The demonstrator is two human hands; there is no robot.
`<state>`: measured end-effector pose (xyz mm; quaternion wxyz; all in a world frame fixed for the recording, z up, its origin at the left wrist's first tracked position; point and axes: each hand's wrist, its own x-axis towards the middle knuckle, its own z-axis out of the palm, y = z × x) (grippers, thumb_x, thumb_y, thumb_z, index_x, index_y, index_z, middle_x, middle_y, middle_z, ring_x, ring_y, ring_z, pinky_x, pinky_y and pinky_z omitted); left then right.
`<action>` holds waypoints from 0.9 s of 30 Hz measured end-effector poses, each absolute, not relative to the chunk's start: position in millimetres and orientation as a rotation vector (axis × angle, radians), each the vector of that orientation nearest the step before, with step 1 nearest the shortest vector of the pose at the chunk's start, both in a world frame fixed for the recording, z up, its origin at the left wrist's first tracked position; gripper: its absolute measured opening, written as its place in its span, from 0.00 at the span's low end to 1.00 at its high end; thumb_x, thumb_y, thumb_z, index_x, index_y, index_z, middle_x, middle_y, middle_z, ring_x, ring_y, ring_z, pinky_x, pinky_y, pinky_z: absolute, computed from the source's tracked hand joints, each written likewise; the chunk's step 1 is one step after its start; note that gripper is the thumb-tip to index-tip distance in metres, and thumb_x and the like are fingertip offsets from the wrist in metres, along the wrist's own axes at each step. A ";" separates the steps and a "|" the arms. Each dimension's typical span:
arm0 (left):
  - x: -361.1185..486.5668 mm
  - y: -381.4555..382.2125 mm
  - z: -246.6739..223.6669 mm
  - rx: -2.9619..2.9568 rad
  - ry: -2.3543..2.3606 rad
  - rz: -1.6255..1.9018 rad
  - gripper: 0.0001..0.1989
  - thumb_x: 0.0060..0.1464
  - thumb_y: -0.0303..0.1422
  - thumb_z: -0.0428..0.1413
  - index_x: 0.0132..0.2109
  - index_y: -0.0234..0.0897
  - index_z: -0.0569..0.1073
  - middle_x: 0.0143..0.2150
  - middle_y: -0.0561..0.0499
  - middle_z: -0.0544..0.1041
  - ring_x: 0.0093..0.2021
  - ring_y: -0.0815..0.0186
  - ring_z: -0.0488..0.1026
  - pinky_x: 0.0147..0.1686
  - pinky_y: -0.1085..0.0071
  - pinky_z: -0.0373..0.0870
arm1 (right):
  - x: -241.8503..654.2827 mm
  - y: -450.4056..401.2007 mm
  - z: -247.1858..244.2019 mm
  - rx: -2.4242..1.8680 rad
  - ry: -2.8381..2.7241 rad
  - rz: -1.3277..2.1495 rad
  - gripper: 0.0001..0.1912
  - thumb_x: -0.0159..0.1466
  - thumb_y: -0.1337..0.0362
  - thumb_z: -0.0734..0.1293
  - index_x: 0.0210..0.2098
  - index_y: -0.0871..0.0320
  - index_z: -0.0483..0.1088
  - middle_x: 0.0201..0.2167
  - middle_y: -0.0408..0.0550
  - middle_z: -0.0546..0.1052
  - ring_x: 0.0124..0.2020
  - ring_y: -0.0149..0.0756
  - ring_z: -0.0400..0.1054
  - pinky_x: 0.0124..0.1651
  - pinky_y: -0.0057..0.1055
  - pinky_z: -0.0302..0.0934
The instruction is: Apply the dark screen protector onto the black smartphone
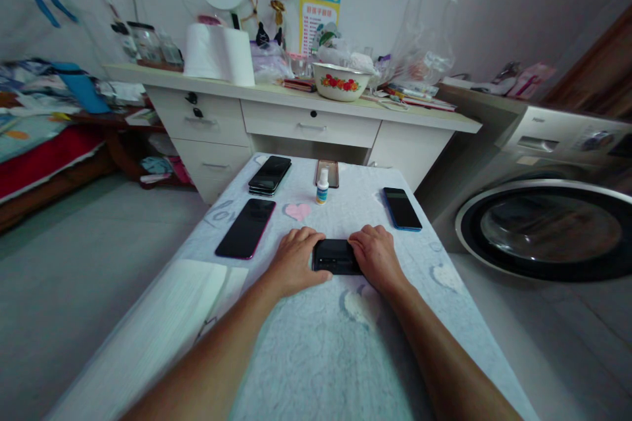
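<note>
From where I'm standing, the dark phone (337, 257) is lying lengthwise between both hands, over the middle of the table (316, 355); whether it is touching the cloth or sitting just above, I can't tell. Taking it as the clock's centre, the left hand (297, 262) is gripping from nine o'clock, its thumb reaching along the near edge and its fingers bending at the far corner. The right hand (378, 258) is covering the three o'clock end, with fingers gathering at the far edge; I can't tell how tightly it is pinching.

To my eye, this is looking like a light, stiff slab, probably slippery on its glossy face and fragile if dropped. The short ends and long rims are offering the best hold, and gentle, even pressure is seeming wiser than squeezing the glass.

The small bottle (322, 187) is standing upright near twelve o'clock, a pink-edged phone (245, 228) is lying towards ten, and a blue-edged phone (402, 209) is lying at two.
</note>
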<state>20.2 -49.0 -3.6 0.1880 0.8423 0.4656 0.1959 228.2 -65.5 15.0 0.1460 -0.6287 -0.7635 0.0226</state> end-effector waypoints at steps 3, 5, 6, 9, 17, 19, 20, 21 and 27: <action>20.5 -49.1 -3.6 2.363 1.321 0.550 0.31 0.40 0.41 0.63 0.53 0.44 0.66 0.52 0.49 0.68 0.52 0.54 0.63 0.53 0.58 0.60 | 227.2 -65.1 14.8 -1.791 -2.218 0.065 0.11 0.67 0.63 0.60 0.39 0.52 0.75 0.36 0.47 0.72 0.39 0.38 0.58 0.44 0.34 0.46; 20.6 -49.4 -3.3 2.367 1.321 0.552 0.31 0.40 0.41 0.63 0.53 0.44 0.66 0.52 0.49 0.68 0.52 0.54 0.63 0.53 0.58 0.60 | 226.6 -65.0 14.9 -1.781 -2.224 0.073 0.11 0.66 0.63 0.60 0.39 0.52 0.75 0.36 0.47 0.72 0.40 0.38 0.58 0.44 0.34 0.46; 20.6 -49.5 -3.2 2.370 1.319 0.553 0.30 0.40 0.41 0.63 0.53 0.44 0.66 0.52 0.49 0.68 0.51 0.54 0.64 0.53 0.59 0.60 | 226.4 -65.0 15.1 -1.778 -2.224 0.080 0.11 0.66 0.63 0.60 0.39 0.52 0.75 0.36 0.47 0.72 0.40 0.38 0.58 0.44 0.34 0.46; 20.3 -49.9 -2.8 2.377 1.314 0.560 0.29 0.41 0.41 0.62 0.52 0.44 0.67 0.51 0.49 0.68 0.51 0.54 0.64 0.53 0.59 0.61 | 225.8 -65.5 16.0 -1.775 -2.214 0.105 0.11 0.66 0.64 0.60 0.38 0.52 0.75 0.35 0.47 0.73 0.39 0.38 0.58 0.44 0.34 0.46; 19.5 -48.7 -3.9 2.390 1.300 0.567 0.30 0.41 0.42 0.62 0.53 0.42 0.66 0.51 0.49 0.68 0.51 0.55 0.63 0.53 0.59 0.61 | 225.0 -66.3 15.2 -1.793 -2.169 0.099 0.11 0.67 0.63 0.60 0.38 0.52 0.75 0.35 0.46 0.73 0.40 0.38 0.58 0.45 0.34 0.46; 19.5 -48.7 -4.3 2.389 1.300 0.565 0.30 0.41 0.42 0.62 0.53 0.43 0.66 0.51 0.49 0.68 0.51 0.55 0.63 0.53 0.59 0.61 | 224.9 -66.0 14.7 -1.795 -2.163 0.096 0.12 0.67 0.62 0.60 0.38 0.52 0.75 0.35 0.46 0.73 0.40 0.38 0.58 0.45 0.34 0.45; 19.6 -48.8 -4.4 2.390 1.299 0.567 0.30 0.41 0.41 0.62 0.53 0.43 0.66 0.51 0.49 0.68 0.51 0.55 0.63 0.53 0.59 0.61 | 224.9 -65.9 14.6 -1.796 -2.159 0.094 0.12 0.67 0.62 0.60 0.37 0.52 0.75 0.35 0.46 0.73 0.40 0.38 0.58 0.45 0.34 0.45; 19.6 -48.9 -4.4 2.390 1.296 0.569 0.30 0.41 0.41 0.62 0.53 0.43 0.66 0.51 0.49 0.68 0.51 0.55 0.63 0.53 0.59 0.61 | 224.9 -65.8 14.4 -1.796 -2.158 0.093 0.12 0.67 0.62 0.60 0.37 0.52 0.75 0.35 0.46 0.73 0.40 0.38 0.58 0.45 0.34 0.45; 19.6 -49.1 -3.0 2.393 1.298 0.563 0.30 0.41 0.42 0.63 0.53 0.41 0.66 0.52 0.48 0.68 0.51 0.55 0.63 0.53 0.59 0.61 | 225.6 -65.3 12.9 -1.824 -2.156 0.057 0.12 0.67 0.62 0.59 0.38 0.52 0.75 0.35 0.46 0.73 0.40 0.37 0.59 0.45 0.34 0.45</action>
